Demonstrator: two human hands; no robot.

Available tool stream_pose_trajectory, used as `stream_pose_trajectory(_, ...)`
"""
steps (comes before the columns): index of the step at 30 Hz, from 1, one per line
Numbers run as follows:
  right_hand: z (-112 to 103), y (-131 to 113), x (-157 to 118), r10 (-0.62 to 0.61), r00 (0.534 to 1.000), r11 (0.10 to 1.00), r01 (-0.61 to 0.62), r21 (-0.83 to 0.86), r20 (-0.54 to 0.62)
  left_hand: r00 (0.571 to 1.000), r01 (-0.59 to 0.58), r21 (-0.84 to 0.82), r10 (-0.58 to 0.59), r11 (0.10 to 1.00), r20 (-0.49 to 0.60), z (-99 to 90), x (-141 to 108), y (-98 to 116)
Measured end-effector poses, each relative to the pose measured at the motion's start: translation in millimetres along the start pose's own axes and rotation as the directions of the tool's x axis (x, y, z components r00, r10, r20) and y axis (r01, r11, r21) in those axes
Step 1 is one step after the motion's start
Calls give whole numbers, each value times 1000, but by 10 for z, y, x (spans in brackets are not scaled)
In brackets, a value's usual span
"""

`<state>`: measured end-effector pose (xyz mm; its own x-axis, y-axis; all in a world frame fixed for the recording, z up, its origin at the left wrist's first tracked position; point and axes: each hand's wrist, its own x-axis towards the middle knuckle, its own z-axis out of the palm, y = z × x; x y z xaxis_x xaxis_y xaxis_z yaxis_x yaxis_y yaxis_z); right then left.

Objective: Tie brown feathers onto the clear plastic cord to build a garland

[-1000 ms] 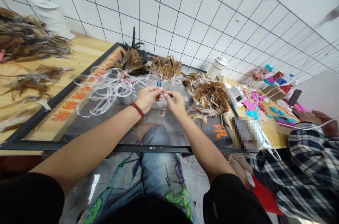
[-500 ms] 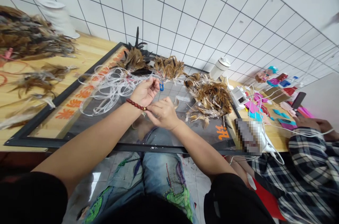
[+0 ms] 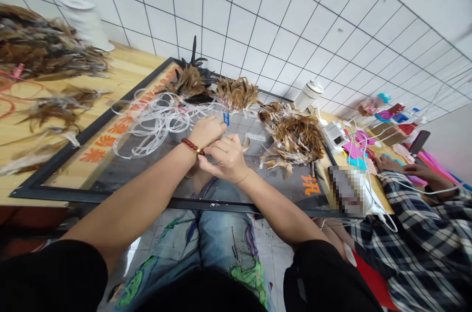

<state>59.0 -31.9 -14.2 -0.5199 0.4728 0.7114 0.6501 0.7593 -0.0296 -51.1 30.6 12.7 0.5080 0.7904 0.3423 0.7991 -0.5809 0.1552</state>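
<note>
My right hand [image 3: 224, 158] pinches the dark red bead bracelet [image 3: 191, 144] on my left wrist, thumb and forefinger at its gold bead. Its other fingers are curled. My left hand [image 3: 208, 130] is turned back up, with its fingers bent down and partly hidden; whether anything is in them does not show. Just beyond the hands lies a blue clip [image 3: 226, 118] below a brown feather bunch [image 3: 238, 93]. Loops of clear-white ribbon [image 3: 147, 125] lie left of my left hand, on the black-framed glass panel [image 3: 121, 174].
Feather piles lie at the far left [image 3: 47, 51] and right of centre [image 3: 295, 130]. A white spool [image 3: 86, 21] and a white bottle [image 3: 309, 94] stand near the tiled wall. At right are a white charger [image 3: 335, 136], cables and another person's plaid sleeve [image 3: 409, 213].
My left hand has turned from palm up to back up, its fingers now bent down. My right hand stays at the bracelet. The other person's hands have moved left.
</note>
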Motion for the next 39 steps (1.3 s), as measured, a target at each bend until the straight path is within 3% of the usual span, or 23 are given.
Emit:
stream_pose_trajectory(2,-29,-20,18,-16,1000,1000,16,-2,10,997,55,-159,-64,986,-48,36,12,-3)
stream_pose_trajectory(4,-68,-17,27,-33,999,999,34,-15,19,970,159,-453,-223,877,-92,75,27,6)
stream_pose_trajectory(7,-112,42,14,-60,998,996,62,-71,30,886,217,-863,-463,456,-22,107,52,43)
stream_pose_trajectory(9,-114,82,-3,-58,997,992,63,-110,49,848,193,-963,-526,189,67,108,65,72)
stream_pose_trajectory(10,-106,91,-10,-53,997,991,60,-121,59,834,185,-976,-544,115,94,106,68,83)
stream_pose_trajectory(11,-92,89,-14,-51,996,990,59,-124,68,825,181,-979,-556,96,98,104,68,89)
stream_pose_trajectory(12,-74,78,-15,-58,996,991,66,-118,72,822,183,-974,-563,133,78,103,65,90)
stream_pose_trajectory(14,-35,37,-10,-92,993,991,99,-91,80,842,184,-922,-539,340,-31,103,48,78)
stream_pose_trajectory(16,-14,6,0,-119,987,990,126,-64,103,882,146,-785,-439,602,-172,104,24,48)
stream_pose_trajectory(18,-34,21,8,-123,982,990,130,-46,141,907,89,-625,-323,776,-272,106,2,8)
stream_pose_trajectory(20,-99,95,6,-81,986,995,88,-40,149,908,63,-528,-269,847,-322,112,-11,-34)
stream_pose_trajectory(22,-187,217,-12,40,995,998,-35,-55,94,903,76,-502,-273,862,-331,123,-13,-64)
stream_pose_trajectory(24,-260,358,-44,214,977,974,-213,-72,10,900,95,-541,-304,835,-312,132,-4,-69)
stream_pose_trajectory(26,-293,487,-84,338,941,939,-339,-63,-29,894,105,-674,-366,731,-258,132,13,-39)
stream_pose_trajectory(27,-295,538,-103,370,929,927,-371,-50,-25,891,109,-769,-405,630,-205,127,22,-10)
stream_pose_trajectory(30,-272,608,-139,403,915,915,-403,5,-2,886,130,-968,-464,214,16,102,37,106)
stream_pose_trajectory(32,-253,571,-139,380,925,924,-380,47,-10,872,134,-990,-480,43,97,82,32,183)
stream_pose_trajectory(36,-202,334,-79,166,984,981,-171,92,57,814,124,-992,-568,-39,124,53,18,253)
stream_pose_trajectory(39,-155,152,-14,45,989,995,-57,86,139,803,169,-985,-576,-27,153,44,35,215)
